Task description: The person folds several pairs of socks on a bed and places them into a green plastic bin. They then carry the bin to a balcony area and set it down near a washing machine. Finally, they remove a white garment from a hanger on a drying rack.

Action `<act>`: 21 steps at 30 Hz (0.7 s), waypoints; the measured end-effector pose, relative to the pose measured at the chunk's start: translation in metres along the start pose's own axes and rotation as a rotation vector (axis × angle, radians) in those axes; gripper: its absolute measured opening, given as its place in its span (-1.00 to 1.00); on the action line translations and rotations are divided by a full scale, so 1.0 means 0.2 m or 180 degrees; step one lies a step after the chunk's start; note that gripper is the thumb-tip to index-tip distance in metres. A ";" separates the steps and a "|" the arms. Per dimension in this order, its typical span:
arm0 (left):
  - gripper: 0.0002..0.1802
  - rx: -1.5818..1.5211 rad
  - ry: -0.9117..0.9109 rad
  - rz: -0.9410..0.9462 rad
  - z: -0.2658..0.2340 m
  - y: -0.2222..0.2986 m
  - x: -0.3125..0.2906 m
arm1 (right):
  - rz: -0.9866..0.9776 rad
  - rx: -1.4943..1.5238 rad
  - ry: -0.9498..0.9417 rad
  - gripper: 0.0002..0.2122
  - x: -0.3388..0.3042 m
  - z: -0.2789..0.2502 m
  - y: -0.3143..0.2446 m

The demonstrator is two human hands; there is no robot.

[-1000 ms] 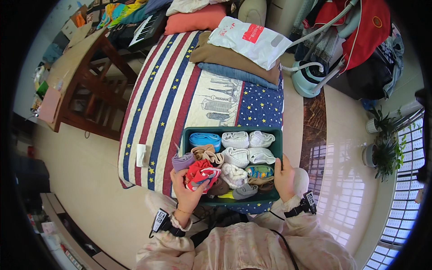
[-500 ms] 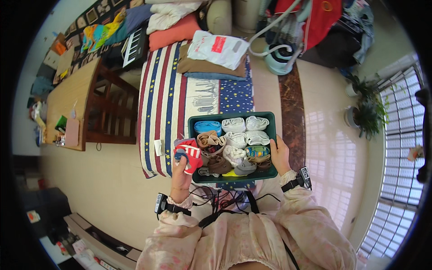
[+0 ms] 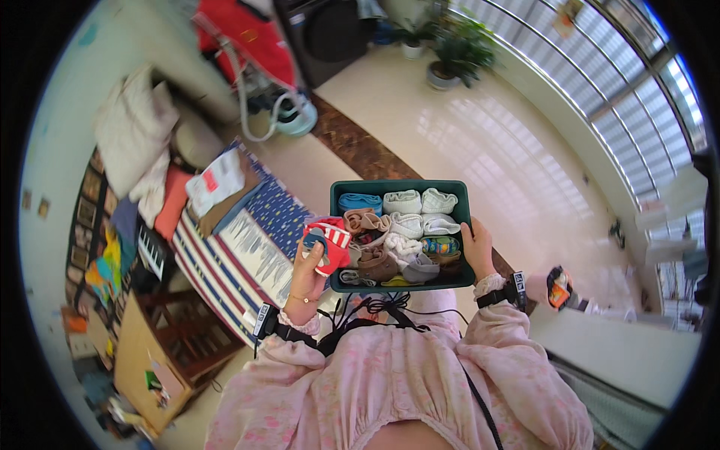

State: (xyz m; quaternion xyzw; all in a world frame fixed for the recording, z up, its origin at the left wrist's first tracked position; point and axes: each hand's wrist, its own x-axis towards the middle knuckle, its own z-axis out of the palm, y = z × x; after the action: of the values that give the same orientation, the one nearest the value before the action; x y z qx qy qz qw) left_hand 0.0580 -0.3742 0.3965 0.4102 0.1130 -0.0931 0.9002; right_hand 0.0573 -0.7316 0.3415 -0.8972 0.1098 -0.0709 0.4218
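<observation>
A dark green plastic bin is in front of my body, held up by both hands. Inside it, rolled and folded socks sit in rows: a blue roll, several white ones, brown ones and a patterned green one. My left hand is closed at the bin's left side, pinching a folded red cloth with white stripes and a dark blue patch; its exact kind I cannot tell. My right hand grips the right wall, thumb over the rim.
To the left lies a striped, starred bedspread with folded clothes and a white bag. A wooden table and chair stand beyond. A light-blue vacuum cleaner, potted plants and a barred window are ahead and right. Black cables hang below the bin.
My view has swung to the right: the bed and table have shifted left and turned, and more floor and window show. Bin and red cloth stay in my hands.
</observation>
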 end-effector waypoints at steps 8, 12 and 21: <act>-0.42 0.0222 -0.0908 -0.0790 1.13 -0.71 0.37 | 0.0685 -0.0109 0.1018 -0.79 -0.01 -1.08 0.64; -0.39 0.0253 -0.1264 -0.1234 1.65 -1.05 0.50 | 0.1007 -0.0081 0.1535 -0.78 -0.10 -1.53 0.84; -0.39 0.0234 -0.2701 -0.1957 2.63 -1.54 0.65 | 0.1550 0.0008 0.2840 -0.81 -0.32 -2.14 1.17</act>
State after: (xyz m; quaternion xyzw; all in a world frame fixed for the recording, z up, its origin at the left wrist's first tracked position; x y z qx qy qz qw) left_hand 0.1682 -0.9821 0.4751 0.3156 -0.1498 -0.5149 0.7829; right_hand -0.1312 -1.1775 0.4302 -0.7274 0.4852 -0.3471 0.3392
